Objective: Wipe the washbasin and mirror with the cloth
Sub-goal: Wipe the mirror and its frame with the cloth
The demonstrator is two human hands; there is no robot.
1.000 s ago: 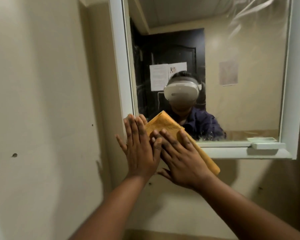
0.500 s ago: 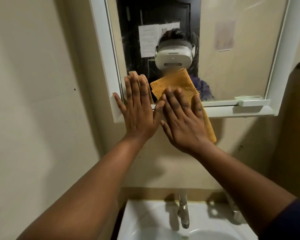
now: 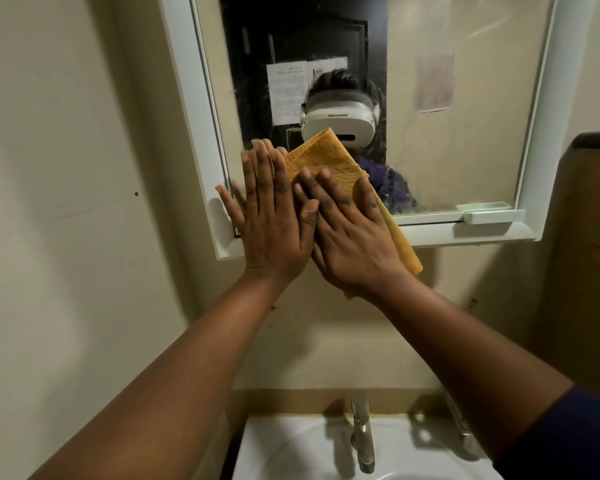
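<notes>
Right hand (image 3: 352, 237) hides much of cloth (image 3: 329, 161), seemingly flat on mirror (image 3: 465, 133).

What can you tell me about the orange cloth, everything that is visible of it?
The cloth is orange-yellow with a woven, textured look, folded into a long flat strip. It lies tilted against the mirror, its top corner on the glass, its lower end hanging past the white frame over the wall. The right hand presses it flat with straight fingers; the left hand lies flat beside it, at its left edge.
</notes>
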